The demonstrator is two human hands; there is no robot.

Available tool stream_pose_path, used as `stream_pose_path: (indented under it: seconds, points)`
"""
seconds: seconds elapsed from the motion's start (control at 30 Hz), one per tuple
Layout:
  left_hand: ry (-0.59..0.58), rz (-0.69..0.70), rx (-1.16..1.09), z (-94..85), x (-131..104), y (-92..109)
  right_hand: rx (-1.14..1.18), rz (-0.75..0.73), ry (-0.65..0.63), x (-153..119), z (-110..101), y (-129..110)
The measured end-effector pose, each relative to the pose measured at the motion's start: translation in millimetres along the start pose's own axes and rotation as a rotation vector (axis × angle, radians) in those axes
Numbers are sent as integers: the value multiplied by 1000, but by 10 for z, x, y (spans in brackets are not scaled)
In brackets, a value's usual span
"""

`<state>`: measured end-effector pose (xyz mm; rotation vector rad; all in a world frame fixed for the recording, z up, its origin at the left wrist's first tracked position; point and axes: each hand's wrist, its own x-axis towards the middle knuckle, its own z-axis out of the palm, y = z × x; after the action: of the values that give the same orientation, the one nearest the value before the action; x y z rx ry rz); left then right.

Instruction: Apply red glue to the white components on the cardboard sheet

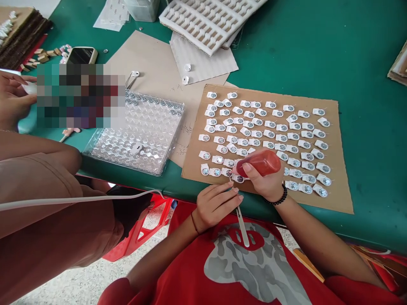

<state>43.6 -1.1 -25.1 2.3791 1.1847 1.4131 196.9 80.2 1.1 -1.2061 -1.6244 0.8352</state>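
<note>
My right hand [265, 182] is wrapped round a red squeeze bottle [260, 163], tilted with its narrow end toward the lower left. My left hand [214, 205] is closed on a slim, pale pair of tweezers [243, 228]; their wide end points toward my shirt. The tweezer tips and the bottle's end meet near a small white piece with a round silvery disc [228, 172], and I cannot tell whether they touch it. Many similar pieces lie in rows on a brown cardboard sheet [341, 169] under my right hand.
Left of the cardboard lies a clear plastic tray [152, 140] with round silvery parts along its far edge. Another pair of tweezers [129, 80] rests behind it. White foam trays [210, 25] and a phone [82, 56] are farther back. A co-worker's hand [14, 99] is at left.
</note>
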Motion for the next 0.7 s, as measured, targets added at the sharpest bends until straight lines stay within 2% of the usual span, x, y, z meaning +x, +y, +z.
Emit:
stream_pose_path:
  seconds: [0.7]
  points:
    - [2,-10,-12,7,-14,1,5,-50,-30,-12,-7,-28]
